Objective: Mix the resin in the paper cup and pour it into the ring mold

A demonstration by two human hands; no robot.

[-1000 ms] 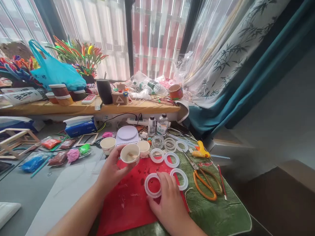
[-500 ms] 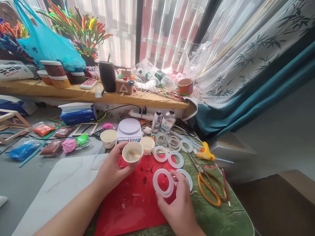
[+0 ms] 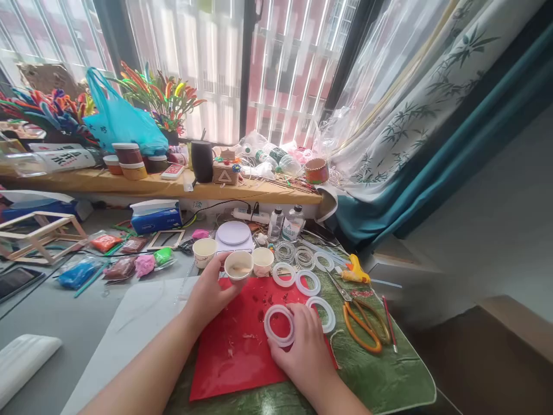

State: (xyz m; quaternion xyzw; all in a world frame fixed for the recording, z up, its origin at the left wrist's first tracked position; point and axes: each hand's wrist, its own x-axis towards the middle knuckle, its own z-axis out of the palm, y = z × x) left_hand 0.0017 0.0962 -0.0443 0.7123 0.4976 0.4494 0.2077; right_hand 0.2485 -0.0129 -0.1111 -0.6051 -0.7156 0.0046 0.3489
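A cup (image 3: 239, 271) is clasped by the left hand (image 3: 211, 294); a ring (image 3: 268, 325) is pinched by the right hand (image 3: 305, 340) over the red sheet (image 3: 237, 357); something pale lies in the cup; nothing is being poured; whether the ring is filled cannot be told.

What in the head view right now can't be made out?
All in the head view:
- Held paper cup: what the pale matter inside is; too small and blurred.
- Held translucent ring: part of its right side, covered by the right hand.
- Scale: its front panel, mostly blocked by the held paper cup and left hand.
- Bottle label: lettering too small.
- White object, lower left: cut by the left edge.
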